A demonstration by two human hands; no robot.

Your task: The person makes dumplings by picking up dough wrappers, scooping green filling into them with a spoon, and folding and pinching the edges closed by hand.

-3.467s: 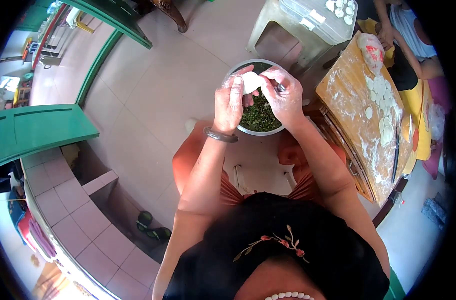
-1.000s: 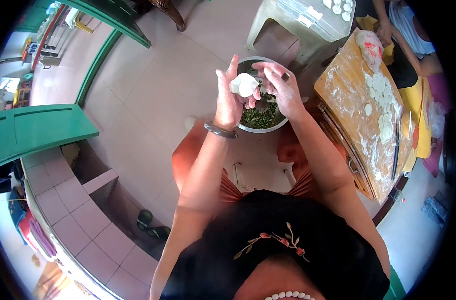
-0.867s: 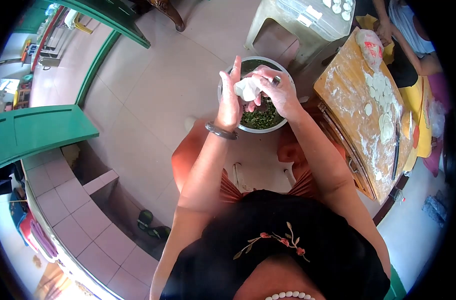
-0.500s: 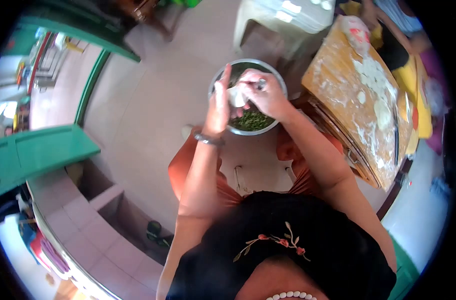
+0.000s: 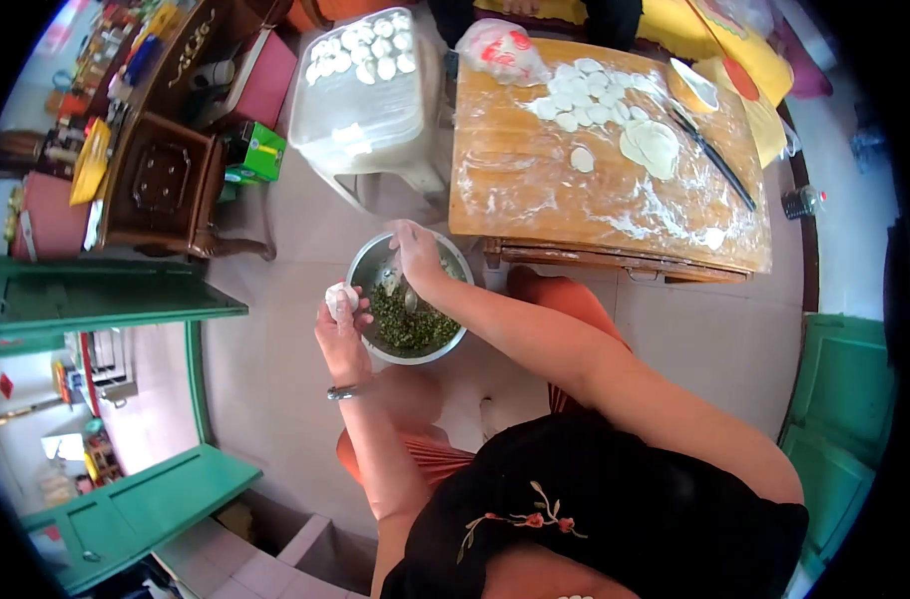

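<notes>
My left hand is at the left rim of a metal bowl, its fingers curled around a white piece of dough, a dumpling wrapper whose folds I cannot make out. Chopped green filling lies in the bowl. Over the bowl's upper part my right hand points down, closed on a spoon whose tip reaches the filling. The fingers hide most of the spoon's handle.
Floured wooden table at upper right bears round wrappers, a plastic bag, a black-handled tool and a small bowl. On a white stool, several dumplings sit. Another person's hand shows behind the table.
My view has turned right, bringing the table and stool fully in. My hands have parted: the left moved to the rim with the dough, the right lowered the spoon into the bowl.
</notes>
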